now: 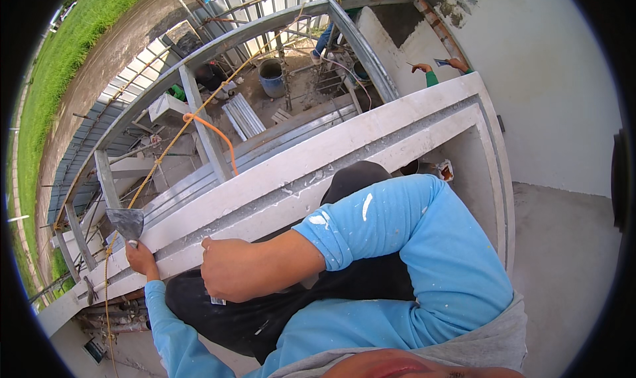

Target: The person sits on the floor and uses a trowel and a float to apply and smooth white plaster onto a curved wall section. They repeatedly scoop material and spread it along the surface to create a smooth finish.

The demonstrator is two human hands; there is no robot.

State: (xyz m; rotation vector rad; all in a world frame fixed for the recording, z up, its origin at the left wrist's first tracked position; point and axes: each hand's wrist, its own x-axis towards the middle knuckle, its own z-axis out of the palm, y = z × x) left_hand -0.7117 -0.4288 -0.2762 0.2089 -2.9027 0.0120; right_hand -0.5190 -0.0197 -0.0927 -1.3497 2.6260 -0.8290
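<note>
My left hand is closed around the short handle of a putty knife, close to the left end of the white ledge. The knife's wide grey blade points up and away, smeared with plaster. My right hand is a fist over my dark trousers, just right of the left hand. A small metal edge shows beneath this fist, but what it grips is mostly hidden. Between my knees and the drop runs the white ledge, with a grey groove along it and white plaster smears in places.
Beyond the ledge stands a curved metal frame with a yellow rope and an orange strap. Lower down are a blue drum and metal sheets. A co-worker's hands show at the back right, beside a grey wall.
</note>
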